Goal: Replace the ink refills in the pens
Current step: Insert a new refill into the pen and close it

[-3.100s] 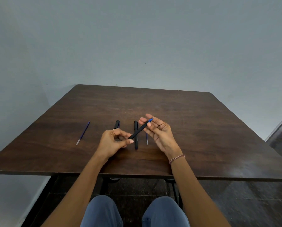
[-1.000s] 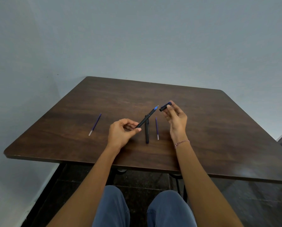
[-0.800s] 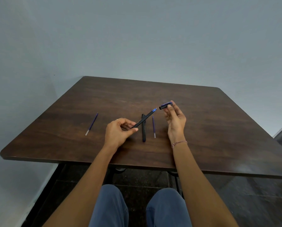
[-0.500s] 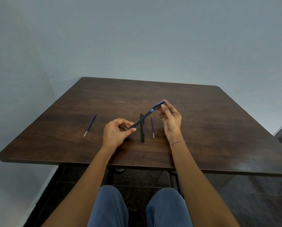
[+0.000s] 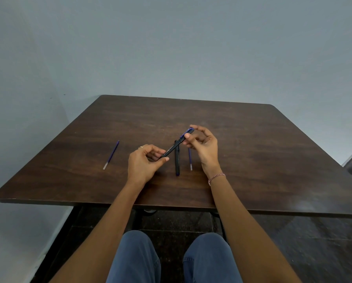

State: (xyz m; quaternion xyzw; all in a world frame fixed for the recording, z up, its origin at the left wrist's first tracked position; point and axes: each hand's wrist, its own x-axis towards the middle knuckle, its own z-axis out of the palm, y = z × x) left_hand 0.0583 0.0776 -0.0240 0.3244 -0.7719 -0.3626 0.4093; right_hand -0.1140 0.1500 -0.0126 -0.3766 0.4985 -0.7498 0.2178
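My left hand (image 5: 143,164) grips the lower end of a black pen (image 5: 172,149) that slants up to the right above the table. My right hand (image 5: 203,147) pinches the black cap with a blue clip (image 5: 187,133) at the pen's upper end; cap and barrel look joined. Under them a second black pen (image 5: 177,163) lies on the dark wooden table (image 5: 252,156), pointing away from me. A thin blue refill (image 5: 190,160) lies just right of that pen. Another blue refill (image 5: 111,155) lies apart at the left.
The table's near edge (image 5: 171,206) runs in front of my knees. A grey wall stands behind and to the left of the table. A dark floor shows below and at the right.
My right hand brought the cap from apart at the right onto the tip of the pen held in my left hand. The blue tip is now covered.
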